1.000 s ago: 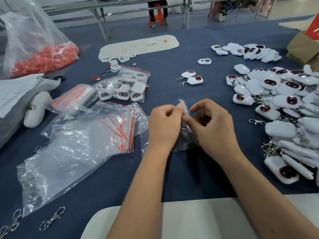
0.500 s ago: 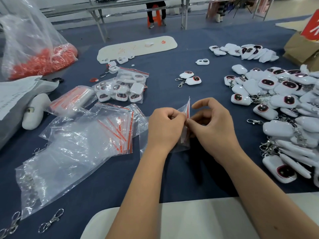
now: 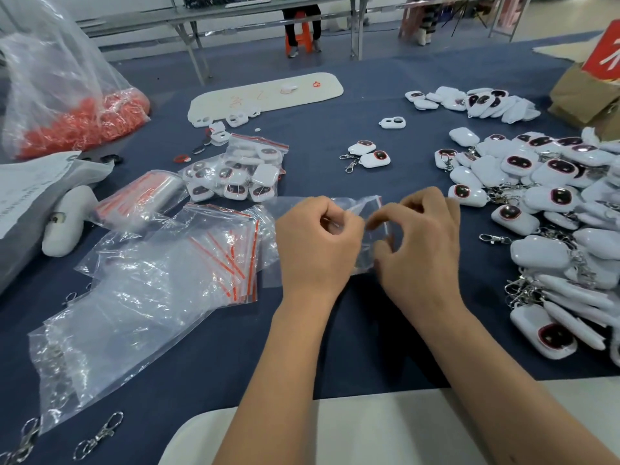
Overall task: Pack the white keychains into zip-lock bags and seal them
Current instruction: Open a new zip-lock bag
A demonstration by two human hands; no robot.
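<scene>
My left hand point(image 3: 318, 243) and my right hand point(image 3: 419, 243) both pinch one small clear zip-lock bag point(image 3: 365, 213) with a red strip, held between them above the blue table. The bag looks empty and its mouth is spread. A big heap of white keychains point(image 3: 553, 209) with dark red-rimmed faces lies to the right of my right hand. Two loose keychains point(image 3: 367, 154) lie beyond my hands. A stack of empty zip-lock bags point(image 3: 221, 243) lies left of my left hand. A filled bag of keychains point(image 3: 241, 172) sits behind that stack.
A large clear bag of orange pieces point(image 3: 77, 119) stands at the far left. A white board point(image 3: 265, 95) lies at the back. Loose metal clasps point(image 3: 97, 437) lie near the front left edge. A cardboard box point(image 3: 587, 92) sits at the far right.
My hands have drawn slightly apart and the bag's mouth, pinched shut between them before, is now pulled wider and lies flatter.
</scene>
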